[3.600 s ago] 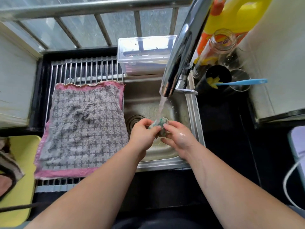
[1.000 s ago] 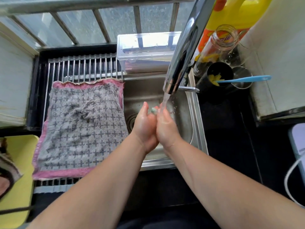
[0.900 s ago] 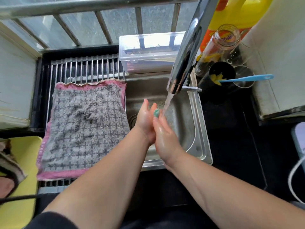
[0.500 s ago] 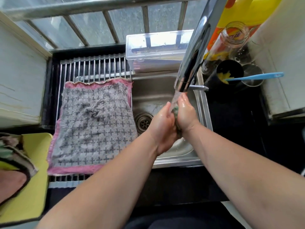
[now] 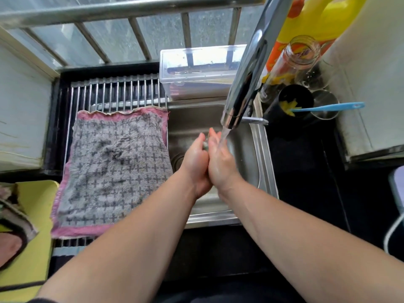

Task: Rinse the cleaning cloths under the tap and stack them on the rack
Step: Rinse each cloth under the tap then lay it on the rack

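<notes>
Left hand (image 5: 196, 159) & right hand (image 5: 221, 164), open flat, pressed small cloth (image 5: 205, 145) under tap (image 5: 244, 84) (not rinsed yet); 1 grey cloth (image 5: 113, 169) lay on rack (image 5: 118, 90).

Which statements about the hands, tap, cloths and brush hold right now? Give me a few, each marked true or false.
1. The left hand and right hand press a small green cloth between flat palms. True.
2. The tap is off. False: water runs from it onto the right hand's fingers.
3. The grey cloth lies spread on the rack. True.
4. The blue-handled brush lies on the rack. False: it rests in the black cup.
</notes>
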